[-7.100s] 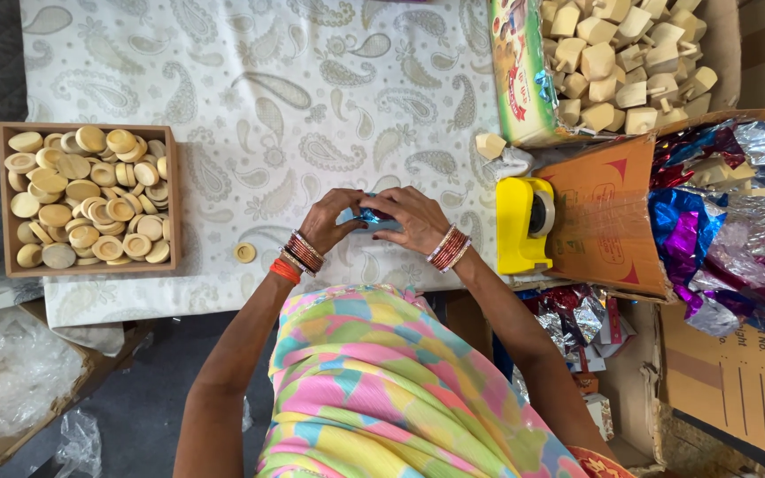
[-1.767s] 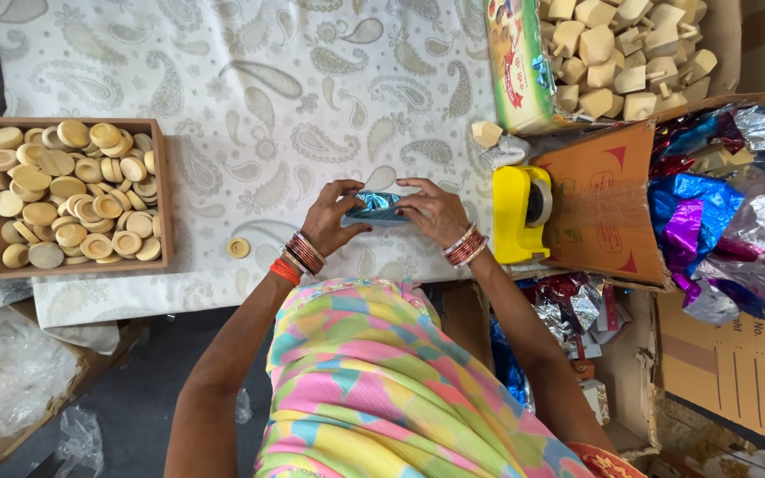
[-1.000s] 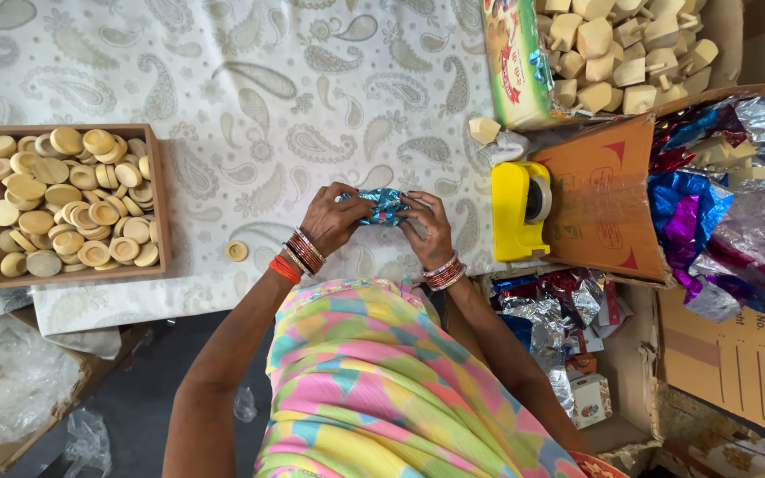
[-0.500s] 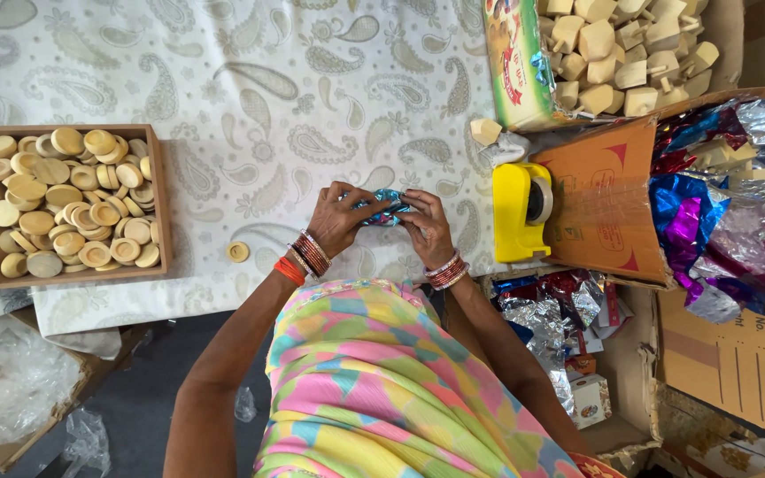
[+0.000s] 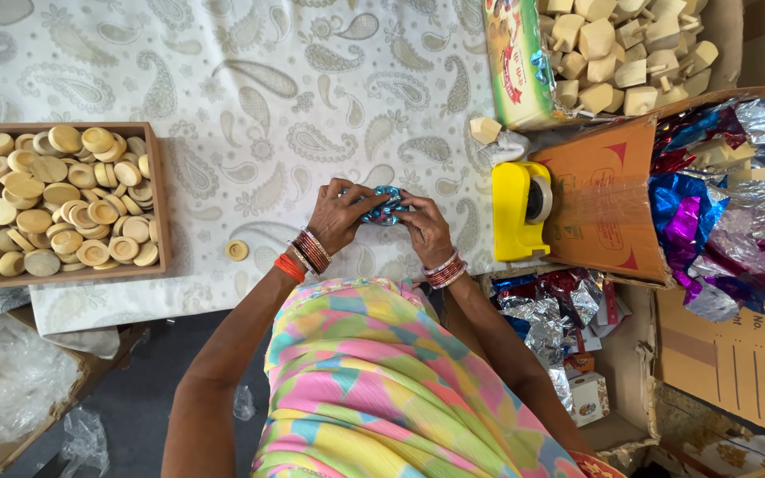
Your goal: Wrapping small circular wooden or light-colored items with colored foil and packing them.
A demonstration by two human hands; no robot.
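Patterned cloth [image 5: 223, 80] underneath; tray [image 5: 157, 190] of wooden discs far left, yellow tape dispenser [image 5: 515, 212] just right. At centre, left hand [image 5: 340, 215] and right hand [image 5: 424, 232] both pinching a small blue foil packet [image 5: 384, 204] above the cloth.

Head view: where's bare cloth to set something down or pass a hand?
Free: the paisley cloth between the wooden tray of round discs and the yellow tape dispenser, above both hands. One loose wooden disc lies lower left. Crowded: the right side, with the cardboard box of wooden blocks and shiny foil wrappers.
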